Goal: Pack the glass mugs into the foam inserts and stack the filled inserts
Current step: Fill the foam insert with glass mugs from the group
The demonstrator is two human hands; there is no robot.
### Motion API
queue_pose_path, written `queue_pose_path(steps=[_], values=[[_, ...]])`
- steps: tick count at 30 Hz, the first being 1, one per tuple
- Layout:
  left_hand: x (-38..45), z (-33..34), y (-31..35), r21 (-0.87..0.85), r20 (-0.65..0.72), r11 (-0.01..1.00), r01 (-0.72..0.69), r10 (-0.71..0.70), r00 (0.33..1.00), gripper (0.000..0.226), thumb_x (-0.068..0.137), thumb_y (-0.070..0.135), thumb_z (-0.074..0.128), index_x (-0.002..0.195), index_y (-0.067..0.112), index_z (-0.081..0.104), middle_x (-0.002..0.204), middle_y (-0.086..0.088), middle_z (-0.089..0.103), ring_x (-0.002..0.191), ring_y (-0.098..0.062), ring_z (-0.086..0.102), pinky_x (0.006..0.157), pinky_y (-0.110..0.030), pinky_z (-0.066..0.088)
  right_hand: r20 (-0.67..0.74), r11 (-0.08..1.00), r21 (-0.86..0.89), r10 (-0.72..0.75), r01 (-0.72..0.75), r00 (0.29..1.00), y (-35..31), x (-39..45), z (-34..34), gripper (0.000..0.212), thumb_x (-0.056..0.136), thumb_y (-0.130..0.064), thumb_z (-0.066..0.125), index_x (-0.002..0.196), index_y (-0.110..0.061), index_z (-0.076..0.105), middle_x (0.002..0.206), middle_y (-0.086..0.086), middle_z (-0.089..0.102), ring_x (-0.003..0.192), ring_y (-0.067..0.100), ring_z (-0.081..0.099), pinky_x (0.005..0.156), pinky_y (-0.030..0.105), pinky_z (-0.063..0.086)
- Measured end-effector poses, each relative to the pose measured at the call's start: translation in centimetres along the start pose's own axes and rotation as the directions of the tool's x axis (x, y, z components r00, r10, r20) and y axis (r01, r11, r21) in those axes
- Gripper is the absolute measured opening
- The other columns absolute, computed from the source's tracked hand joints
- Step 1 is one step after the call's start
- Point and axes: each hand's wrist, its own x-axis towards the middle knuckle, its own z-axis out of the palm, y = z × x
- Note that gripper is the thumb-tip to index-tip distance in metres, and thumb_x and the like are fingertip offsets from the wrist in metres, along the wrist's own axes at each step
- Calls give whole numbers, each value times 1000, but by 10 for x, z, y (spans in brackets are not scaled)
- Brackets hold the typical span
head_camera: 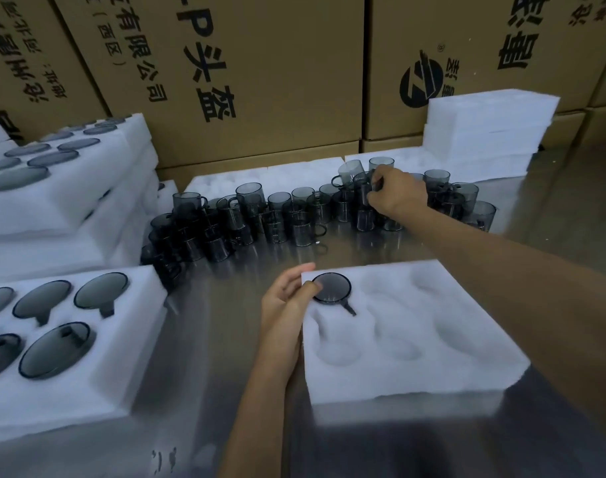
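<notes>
A white foam insert (432,367) lies on the steel table in front of me, with one smoky glass mug (331,288) seated in its far-left pocket and the other pockets bare. My left hand (287,298) rests at the insert's far-left corner, thumb on the mug's rim. Several loose grey glass mugs (260,215) stand crowded across the middle of the table. My right hand (396,196) reaches into that crowd and grips a mug (365,194) near the back.
A filled foam insert (73,384) sits at the near left. A stack of filled inserts (70,201) rises at the far left. Bare foam inserts (484,132) are piled at the back right. Tall cardboard boxes (260,81) wall off the rear.
</notes>
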Motion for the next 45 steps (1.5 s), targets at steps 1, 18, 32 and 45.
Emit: queue_pose_path(steps=[1, 18, 32, 45], values=[[0, 0, 0, -6, 5, 1000, 7, -7, 1000, 26, 88, 7, 68, 105, 25, 75, 102, -4, 77, 89, -19, 74, 71, -28, 58, -34, 999, 28, -29, 30, 999, 0, -6, -2, 18, 90, -17, 58, 108, -20, 61, 103, 6, 68, 102, 32, 62, 87, 35, 47], [-49, 49, 41, 241, 298, 829, -504, 431, 852, 57, 82, -17, 59, 122, 24, 61, 121, 8, 68, 116, -5, 62, 97, -21, 47, -337, 758, 432, -367, 489, 867, 26, -216, -41, 16, 83, -16, 78, 94, -19, 66, 128, -10, 60, 121, 7, 57, 91, 33, 51], [-55, 46, 35, 480, 352, 694, -537, 408, 842, 71, 73, 11, 88, 132, 33, 55, 124, 18, 60, 116, -2, 60, 96, -20, 49, -337, 628, 702, -123, 336, 934, 29, -228, -45, 39, 92, -5, 49, 123, -27, 60, 111, -9, 60, 95, 8, 64, 79, 11, 46], [-40, 50, 20, 662, 334, 553, -505, 385, 860, 69, 88, 3, 70, 146, 31, 44, 142, 13, 52, 125, -9, 54, 106, -35, 47, -151, 723, 664, -121, 191, 981, 47, -214, -39, 21, 91, -3, 66, 92, -23, 73, 79, -16, 72, 78, 2, 68, 69, 8, 48]])
